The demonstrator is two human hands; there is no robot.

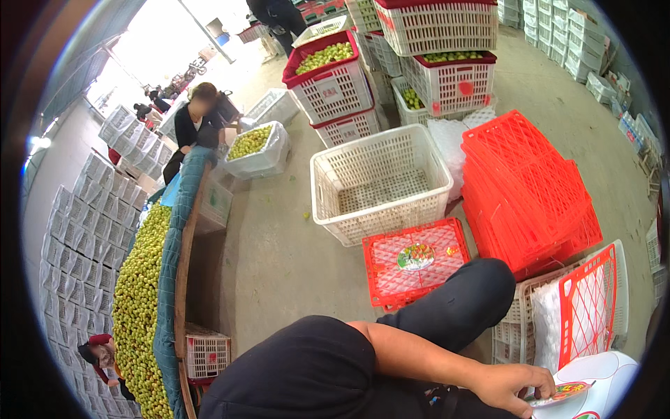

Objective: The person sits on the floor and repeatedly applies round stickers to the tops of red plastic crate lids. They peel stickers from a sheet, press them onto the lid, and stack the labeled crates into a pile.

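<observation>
At the lower right, a bare hand (515,390) of mine, reaching from the left side of the picture, pinches the edge of a colourful printed label (562,392) above a white sheet with printed labels (602,377). My other hand is out of view; which of the two shows is hard to settle, but the arm's course fits my left. Before my knees lies a red plastic mesh lid (374,272) with white foam netting and an oval label (416,256) on it. Right of it, red mesh lids (528,183) are stacked.
An empty white plastic crate (382,209) stands ahead. Behind it are stacked crates of green fruit (330,97). A padded sorting table (175,251) heaped with fruit runs along the left, with people beside it. A crate (513,319) with foam netting (547,324) stands at right.
</observation>
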